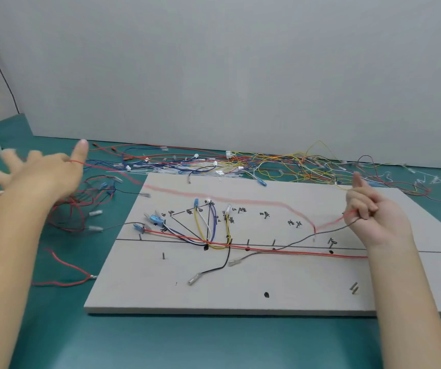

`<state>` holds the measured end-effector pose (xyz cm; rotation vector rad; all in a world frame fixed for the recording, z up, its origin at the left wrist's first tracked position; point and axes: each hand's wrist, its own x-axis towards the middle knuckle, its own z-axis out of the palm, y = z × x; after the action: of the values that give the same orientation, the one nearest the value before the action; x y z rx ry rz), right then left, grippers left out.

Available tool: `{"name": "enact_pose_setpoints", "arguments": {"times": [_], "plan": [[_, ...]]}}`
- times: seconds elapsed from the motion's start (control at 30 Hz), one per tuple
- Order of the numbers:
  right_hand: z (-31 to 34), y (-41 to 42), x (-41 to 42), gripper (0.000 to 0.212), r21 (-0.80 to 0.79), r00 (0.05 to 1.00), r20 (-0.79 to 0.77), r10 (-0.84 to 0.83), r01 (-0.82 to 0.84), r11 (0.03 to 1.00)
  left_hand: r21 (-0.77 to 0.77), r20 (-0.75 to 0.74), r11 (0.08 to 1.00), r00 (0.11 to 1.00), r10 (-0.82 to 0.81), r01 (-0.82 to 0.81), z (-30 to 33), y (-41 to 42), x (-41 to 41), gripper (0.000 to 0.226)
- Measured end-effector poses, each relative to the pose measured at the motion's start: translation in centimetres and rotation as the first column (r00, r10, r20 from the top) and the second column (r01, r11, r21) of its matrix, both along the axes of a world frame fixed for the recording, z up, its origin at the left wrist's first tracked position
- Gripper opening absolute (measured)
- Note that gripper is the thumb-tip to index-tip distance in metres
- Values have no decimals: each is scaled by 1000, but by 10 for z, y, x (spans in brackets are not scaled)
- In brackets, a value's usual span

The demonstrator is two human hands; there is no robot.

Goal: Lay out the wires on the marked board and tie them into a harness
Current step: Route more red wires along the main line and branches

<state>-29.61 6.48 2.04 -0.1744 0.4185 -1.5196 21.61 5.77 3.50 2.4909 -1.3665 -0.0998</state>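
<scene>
left hand: raised over the left part of the tabletop, fingers spread and straight, released; a red wire runs across near the thumb base, how it is caught there can't be told
right hand: raised over the right end of the board, fingers curled in, pinching the red wire and a grey wire, index finger pointing up
red wire: stretched between the two hands above the board's far half, motion-blurred, pale pink streak
grey wire: drops from the right hand down-left to a metal terminal lying on the board near the middle
board: grey, flat on the tabletop, centre to right, black marked line along its length, handwritten labels and small pegs
laid wires: long red wire runs along the marked line from a blue connector near the board's left edge toward the right; yellow loop, white, blue and black wires fan up from the line left of centre
black wire: leaves the line, curves toward the near edge, ends in a terminal
loose wire pile: mixed red, blue, yellow wires along the tabletop's far edge behind the board
red bundle: looped on the tabletop just left of the board
tabletop: green mat
wall: grey panel behind
</scene>
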Motion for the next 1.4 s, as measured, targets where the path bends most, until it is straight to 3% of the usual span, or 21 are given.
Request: {"name": "enact_pose_setpoints", "arguments": {"times": [0.07, 0.13, 0.2, 0.37, 0.47, 0.53, 0.6, 0.67, 0.77, 0.9, 1.03, 1.1, 1.2, 1.27, 1.33, 1.4], "plan": [[6, 0, 18, 21, 24, 942, -326, 78, -75, 997, -77, 140, 994, 988, -68, 80, -2, 6, -27, 87], [13, 2, 42, 18, 18, 793, -606, 58, -59, 998, -220, 316, 947, 935, -159, 235, -3, 10, -55, 53], [20, 9, 69, 20, -31, 592, -805, 30, -93, 995, -277, 422, 871, 866, -268, 405, -4, 8, -79, 48], [30, 37, 141, 31, -102, 163, -985, -49, -335, 937, -304, 410, 774, 810, -420, 555, -14, 10, -118, 53], [19, 50, 188, 46, -138, 96, -990, -107, -441, 887, -239, 467, 810, 795, -387, 535, -19, 12, -131, 54], [10, 57, 215, 63, -121, 99, -992, -81, -520, 845, -176, 494, 835, 780, -384, 522, -18, 14, -138, 44], [3, 62, 233, 55, -115, 136, -989, -48, -539, 835, -145, 479, 841, 781, -401, 520, -18, 17, -142, 37], [-3, 62, 242, 42, -141, 195, -980, -42, -529, 837, -136, 476, 852, 787, -391, 506, -18, 17, -142, 46], [0, 59, 239, 25, -184, 337, -942, -5, -501, 845, -127, 481, 880, 804, -349, 458, -21, 13, -135, 40], [17, 44, 212, 29, -123, 562, -819, 119, -374, 919, -173, 435, 910, 858, -274, 378, -17, 11, -111, 33], [33, 28, 173, 30, -146, 713, -697, 76, -245, 958, -218, 309, 908, 908, -283, 357, -12, 7, -80, 23], [38, 23, 154, 29, -163, 758, -646, 96, -259, 952, -202, 243, 946, 949, -202, 253, -12, 3, -54, 25], [40, 21, 128, 31, -188, 814, -563, 142, -294, 937, -39, 70, 998, 997, -36, 38, -21, -7, 6, 23], [39, 19, 114, 35, -190, 855, -502, 132, -258, 947, 30, -119, 998, 992, 52, -48, -30, -11, 43, 23], [37, 15, 100, 37, -186, 905, -408, 122, -213, 959, 83, -193, 991, 974, 120, -106, -37, -11, 67, 22], [34, 11, 89, 34, -195, 941, -315, 126, -194, 961, 61, -260, 981, 946, 195, -185, -43, -13, 82, 43]]}}
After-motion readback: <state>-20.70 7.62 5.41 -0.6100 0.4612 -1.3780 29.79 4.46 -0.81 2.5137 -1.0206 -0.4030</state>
